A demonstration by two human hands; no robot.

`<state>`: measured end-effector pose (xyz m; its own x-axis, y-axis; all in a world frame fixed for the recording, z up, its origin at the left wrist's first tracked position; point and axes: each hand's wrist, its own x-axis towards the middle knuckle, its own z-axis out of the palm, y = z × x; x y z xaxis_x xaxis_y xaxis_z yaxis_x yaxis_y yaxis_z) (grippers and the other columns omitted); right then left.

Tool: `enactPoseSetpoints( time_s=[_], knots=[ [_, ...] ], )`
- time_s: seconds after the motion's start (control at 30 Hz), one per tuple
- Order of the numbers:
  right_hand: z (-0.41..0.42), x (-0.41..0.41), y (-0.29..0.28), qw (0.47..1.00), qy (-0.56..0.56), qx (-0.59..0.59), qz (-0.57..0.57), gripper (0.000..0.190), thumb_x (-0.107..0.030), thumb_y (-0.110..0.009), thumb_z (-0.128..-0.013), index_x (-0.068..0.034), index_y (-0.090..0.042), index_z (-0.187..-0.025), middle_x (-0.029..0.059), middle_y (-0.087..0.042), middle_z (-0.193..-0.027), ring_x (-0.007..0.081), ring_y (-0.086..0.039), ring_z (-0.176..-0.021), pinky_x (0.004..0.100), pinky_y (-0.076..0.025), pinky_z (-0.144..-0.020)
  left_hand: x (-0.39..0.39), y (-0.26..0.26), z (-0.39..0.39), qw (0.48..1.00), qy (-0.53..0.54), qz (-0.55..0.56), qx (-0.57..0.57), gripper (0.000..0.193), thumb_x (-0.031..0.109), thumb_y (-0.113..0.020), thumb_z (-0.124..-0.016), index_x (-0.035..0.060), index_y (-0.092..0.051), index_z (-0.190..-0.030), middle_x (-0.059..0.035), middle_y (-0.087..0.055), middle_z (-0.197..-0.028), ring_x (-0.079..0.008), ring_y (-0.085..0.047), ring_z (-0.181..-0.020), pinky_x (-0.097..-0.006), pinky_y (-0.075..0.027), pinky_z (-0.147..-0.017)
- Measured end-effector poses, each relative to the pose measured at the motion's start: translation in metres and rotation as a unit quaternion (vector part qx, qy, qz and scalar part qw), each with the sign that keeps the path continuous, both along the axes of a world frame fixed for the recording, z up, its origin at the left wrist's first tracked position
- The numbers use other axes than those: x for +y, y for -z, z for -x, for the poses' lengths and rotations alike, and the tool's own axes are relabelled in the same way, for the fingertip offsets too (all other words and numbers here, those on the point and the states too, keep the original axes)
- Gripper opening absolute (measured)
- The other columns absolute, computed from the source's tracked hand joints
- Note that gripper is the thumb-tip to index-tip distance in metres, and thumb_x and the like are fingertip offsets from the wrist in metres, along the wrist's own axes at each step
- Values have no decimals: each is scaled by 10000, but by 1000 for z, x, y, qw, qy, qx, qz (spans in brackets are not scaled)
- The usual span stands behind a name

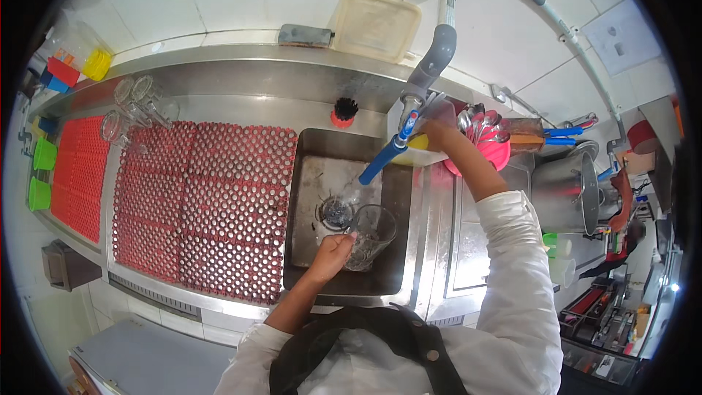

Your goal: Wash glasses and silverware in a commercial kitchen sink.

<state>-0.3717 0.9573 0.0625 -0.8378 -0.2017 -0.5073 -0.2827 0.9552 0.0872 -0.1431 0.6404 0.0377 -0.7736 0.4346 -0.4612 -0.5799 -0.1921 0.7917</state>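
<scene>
My left hand (333, 255) grips a clear glass mug (378, 230) near its handle side. The mug is tilted, low over the stainless steel sink (307, 203) and right of its drain (335, 212). Water runs from the blue hose end of the tap (378, 164) into the sink. Behind the tap, my right hand (437, 133) reaches into a white plastic container (430, 159). Its fingers are largely hidden there, beside something yellow (418, 141), perhaps a sponge. Whether they hold anything cannot be made out.
Red perforated mats (203, 208) cover the left drainboard, with several upturned glass mugs (140, 101) at its back. A black-bristled brush (345, 112) stands behind the sink. Right are a pink container of spoons (491, 151) and a large metal pot (565, 192). Another person (620, 247) is farther right.
</scene>
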Motion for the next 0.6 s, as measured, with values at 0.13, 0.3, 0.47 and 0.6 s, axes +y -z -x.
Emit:
enactPoseSetpoints(
  time_s=[0.13,0.3,0.47,0.6],
  knots=[
    [1,1,23,999,15,45,20,235,-166,-626,-624,-32,-630,-817,151,-609,-865,298,-579,-832,363,-458,-723,2,-3,1,1000,11,-8,20,376,271,-420,-892,99,-365,-562,52,-311,-467,-40,-259,-396,-213,-206,-374],
    [5,-7,21,999,-42,-26,-6,233,-164,-620,-634,-32,-630,-826,165,-602,-869,305,-573,-840,366,-456,-727,3,-16,1,999,-9,20,44,387,264,-531,-840,102,-360,-532,54,-316,-474,-38,-254,-417,-219,-203,-381],
    [-26,-28,-76,991,75,82,74,342,-204,-684,-569,-7,-614,-839,170,-602,-867,300,-576,-839,357,-467,-722,-6,-17,3,944,55,198,259,444,193,-750,-617,68,-342,-493,11,-325,-459,-71,-279,-464,-259,-265,-399],
    [-90,-56,-138,946,96,111,287,404,-216,-712,-556,23,-585,-856,180,-602,-809,286,-593,-745,341,-469,-680,-6,-12,9,913,47,262,308,438,220,-751,-604,50,-359,-508,-46,-366,-455,-128,-333,-428,-282,-309,-411]
  ],
)
